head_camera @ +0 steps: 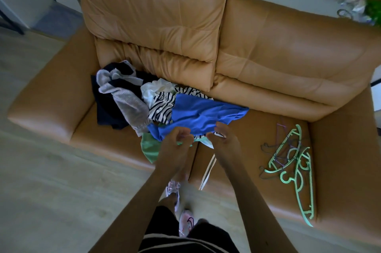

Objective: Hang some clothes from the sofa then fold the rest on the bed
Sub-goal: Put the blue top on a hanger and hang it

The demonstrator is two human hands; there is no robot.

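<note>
Left hand [175, 143] fingers curled on blue shirt [202, 112] edge | right hand [223, 138] curled beside, grip unclear | hangers [285, 179] right on sofa [278, 50]

Glossy smooth leather sofa [288, 50], soft cloth clothes [198, 112], plastic hangers [296, 170]

On the sofa seat [260, 129], clothes pile [144, 100] at left, hangers [292, 162] well apart at right, backrest cushions [165, 25] behind both.
</note>
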